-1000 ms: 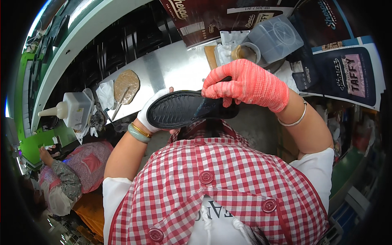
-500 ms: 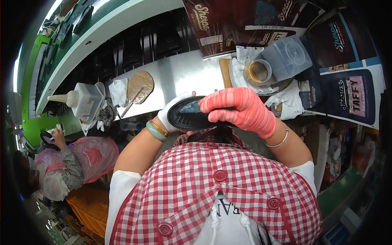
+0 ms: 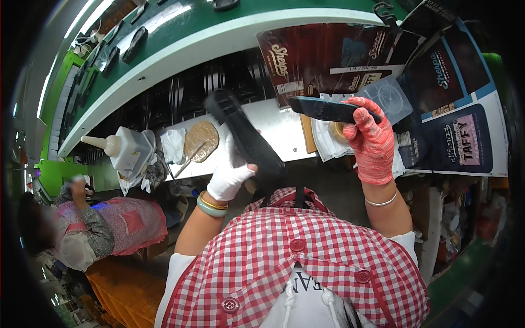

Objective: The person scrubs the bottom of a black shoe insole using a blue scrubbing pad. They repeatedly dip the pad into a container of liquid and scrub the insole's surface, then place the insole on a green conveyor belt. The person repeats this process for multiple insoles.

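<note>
A long black shoe sole [image 3: 249,136] is gripped by my left hand [image 3: 232,172], which wears a white glove with bare fingertips. The sole stands tilted, its far end leaning up and left, smeared by motion. Off to the right, my right hand [image 3: 372,136], in a coral-red knit glove, is closed on a second black sole [image 3: 328,109]. That one is raised and seen nearly edge-on, with a bluish upper edge. The two soles are apart, both held above the metal bench top [image 3: 281,134].
On the bench's left are a white squeeze bottle [image 3: 130,152], a white cloth [image 3: 173,145] and a brown disc [image 3: 200,139] with a stick across it. A clear plastic box [image 3: 389,98] and printed cardboard [image 3: 311,54] stand right. Another person [image 3: 120,224] works at far left.
Both hands were together at one black sole in front of my chest. They have separated: the left has tilted its sole upward, while the right has moved up and right, holding another sole.
</note>
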The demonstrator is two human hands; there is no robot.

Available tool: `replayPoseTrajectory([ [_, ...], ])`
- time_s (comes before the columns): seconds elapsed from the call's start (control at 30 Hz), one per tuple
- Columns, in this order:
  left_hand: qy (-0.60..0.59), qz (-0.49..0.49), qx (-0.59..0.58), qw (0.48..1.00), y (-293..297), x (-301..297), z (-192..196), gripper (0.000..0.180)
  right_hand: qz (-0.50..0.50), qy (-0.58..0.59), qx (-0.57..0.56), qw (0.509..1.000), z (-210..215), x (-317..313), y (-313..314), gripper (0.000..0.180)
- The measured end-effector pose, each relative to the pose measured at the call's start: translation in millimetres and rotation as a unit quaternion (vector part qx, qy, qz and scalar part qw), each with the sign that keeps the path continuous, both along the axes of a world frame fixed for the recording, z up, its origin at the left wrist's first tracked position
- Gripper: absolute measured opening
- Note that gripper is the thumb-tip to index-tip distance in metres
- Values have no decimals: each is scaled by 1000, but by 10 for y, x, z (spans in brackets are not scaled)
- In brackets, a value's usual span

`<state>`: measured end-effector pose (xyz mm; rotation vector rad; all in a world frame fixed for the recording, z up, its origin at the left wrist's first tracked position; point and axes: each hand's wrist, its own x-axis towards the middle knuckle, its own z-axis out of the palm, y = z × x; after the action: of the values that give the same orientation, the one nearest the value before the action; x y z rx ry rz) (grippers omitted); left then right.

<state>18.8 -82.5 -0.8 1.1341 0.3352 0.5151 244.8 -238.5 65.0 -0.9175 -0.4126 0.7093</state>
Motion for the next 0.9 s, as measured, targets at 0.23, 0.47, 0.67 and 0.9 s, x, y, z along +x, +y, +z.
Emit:
replayPoseTrajectory([
  [0.23, -251, 86, 102, 959, 321, -55, 342, 65, -66, 59, -37, 995, 13, 56, 57, 21],
  [0.47, -180, 241, 650, 698, 481, -236, 729, 42, -43, 107, -29, 993, 58, 45, 82, 14],
  [0.67, -193, 206, 651, 705, 671, -326, 877, 46, -51, 93, -28, 994, 71, -31, 160, 15],
  [0.9, -155, 225, 580, 768, 1143, -249, 906, 55, -61, 53, -48, 996, 40, -212, 439, 16],
])
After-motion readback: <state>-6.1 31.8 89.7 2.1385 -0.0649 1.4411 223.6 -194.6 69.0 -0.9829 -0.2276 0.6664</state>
